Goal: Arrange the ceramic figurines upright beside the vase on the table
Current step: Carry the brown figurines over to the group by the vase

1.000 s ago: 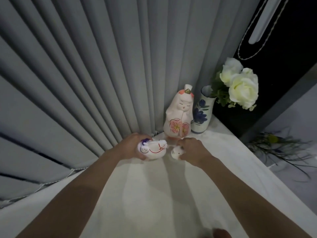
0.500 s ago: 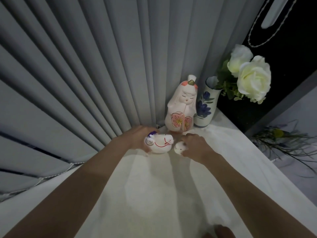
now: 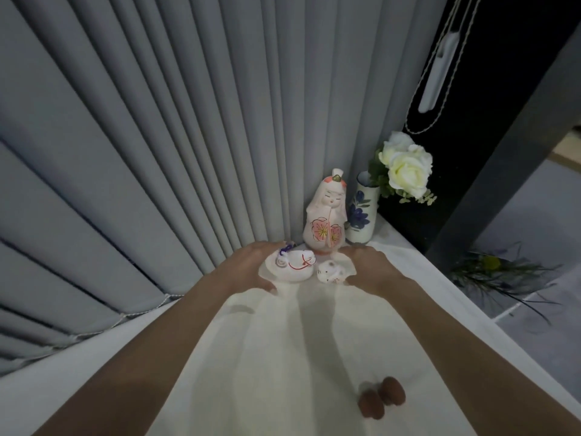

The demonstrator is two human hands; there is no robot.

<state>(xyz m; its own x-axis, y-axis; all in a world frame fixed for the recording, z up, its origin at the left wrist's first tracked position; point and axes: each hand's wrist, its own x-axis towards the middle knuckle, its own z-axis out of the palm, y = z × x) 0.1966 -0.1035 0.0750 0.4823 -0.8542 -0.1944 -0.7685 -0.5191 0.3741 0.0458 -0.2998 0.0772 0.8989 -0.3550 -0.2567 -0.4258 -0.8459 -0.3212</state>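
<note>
A white horse figurine [image 3: 290, 266] with red lines and a purple mane stands on the white cloth. My left hand [image 3: 248, 267] cups it from the left, fingers behind it and thumb in front. Right of it sits a small white figurine [image 3: 330, 273]. My right hand [image 3: 375, 269] rests just beside it, fingers spread, palm off it. Behind both, a tall doll figurine [image 3: 327, 217] with pink flowers stands upright against the curtain. The blue-flowered vase [image 3: 362, 215] with white roses [image 3: 405, 168] stands directly to the doll's right.
Grey pleated curtain [image 3: 176, 136] hangs close behind the figurines. The white-clothed table [image 3: 283, 357] ends at a right edge near a dark post [image 3: 503, 152]. Two brown rounded objects [image 3: 382, 401] lie on the cloth near me. Green stems [image 3: 496, 272] lie beyond the right edge.
My right hand has opened and drawn back from the small figurine, which now shows fully. The left hand's hold on the horse figurine has loosened. The view has pulled back.
</note>
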